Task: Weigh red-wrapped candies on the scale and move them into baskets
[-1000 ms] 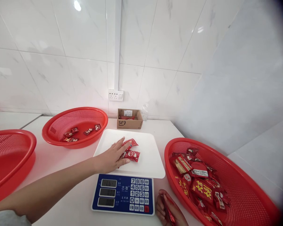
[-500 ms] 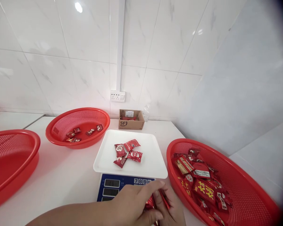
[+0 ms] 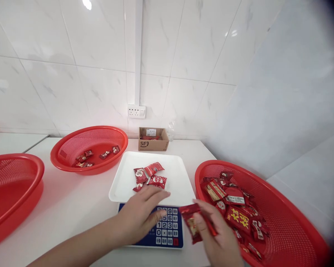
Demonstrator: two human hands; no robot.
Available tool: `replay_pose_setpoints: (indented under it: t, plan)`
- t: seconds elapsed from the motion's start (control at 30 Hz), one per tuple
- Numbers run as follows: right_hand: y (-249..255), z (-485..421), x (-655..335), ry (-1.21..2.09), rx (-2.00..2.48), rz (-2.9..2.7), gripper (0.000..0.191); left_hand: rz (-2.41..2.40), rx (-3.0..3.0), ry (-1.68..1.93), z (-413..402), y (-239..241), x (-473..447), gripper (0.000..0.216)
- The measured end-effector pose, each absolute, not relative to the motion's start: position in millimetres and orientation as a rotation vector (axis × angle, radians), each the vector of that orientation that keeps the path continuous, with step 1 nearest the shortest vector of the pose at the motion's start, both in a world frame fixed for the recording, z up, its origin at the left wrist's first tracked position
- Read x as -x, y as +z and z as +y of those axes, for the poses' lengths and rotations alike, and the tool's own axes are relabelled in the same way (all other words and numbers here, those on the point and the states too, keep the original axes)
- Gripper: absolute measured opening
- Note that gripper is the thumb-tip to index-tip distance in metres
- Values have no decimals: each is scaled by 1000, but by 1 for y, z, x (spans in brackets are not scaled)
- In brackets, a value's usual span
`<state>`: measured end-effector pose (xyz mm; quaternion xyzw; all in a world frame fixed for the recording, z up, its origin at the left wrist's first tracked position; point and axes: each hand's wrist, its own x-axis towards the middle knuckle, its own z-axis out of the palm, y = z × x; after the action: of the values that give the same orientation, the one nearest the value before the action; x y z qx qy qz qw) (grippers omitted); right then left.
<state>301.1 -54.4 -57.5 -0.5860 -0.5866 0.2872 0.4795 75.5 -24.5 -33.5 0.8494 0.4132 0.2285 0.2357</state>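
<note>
My right hand (image 3: 218,237) grips red snack packets (image 3: 191,221) at the scale's front right corner; one shows a gold-brown print, and how many there are I cannot tell. My left hand (image 3: 141,211), fingers stretched out and thumb apart, hovers over the blue keypad (image 3: 167,226) and front edge of a digital scale. On the scale's white tray (image 3: 172,167) lies a small cluster of red wrapped snack packets (image 3: 153,169), partly covered by my left fingertips. The scale's display is hidden behind that hand.
At right, a red basket (image 3: 292,196) holds many red packets. Another red basket (image 3: 58,144), with several small packets, stands behind left; a third red basket (image 3: 37,168) is at far left. A cardboard box (image 3: 156,145) sits by the wall under a socket (image 3: 137,111).
My hands, together over the scale's front before, have parted. The left has moved left and up towards the tray; the right keeps the packets, now more visible, and has shifted right.
</note>
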Motion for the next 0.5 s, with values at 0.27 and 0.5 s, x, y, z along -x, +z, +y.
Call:
replay_pose_setpoints:
  t: [0.27, 0.5]
  plan:
    - [-50, -61, -384, 275, 2007, -1170, 56, 1307, -2537, 255, 4, -41, -71, 57]
    - [-64, -60, -384, 365, 2019, -1228, 55, 1322, -2618, 245, 4, -35, -94, 53]
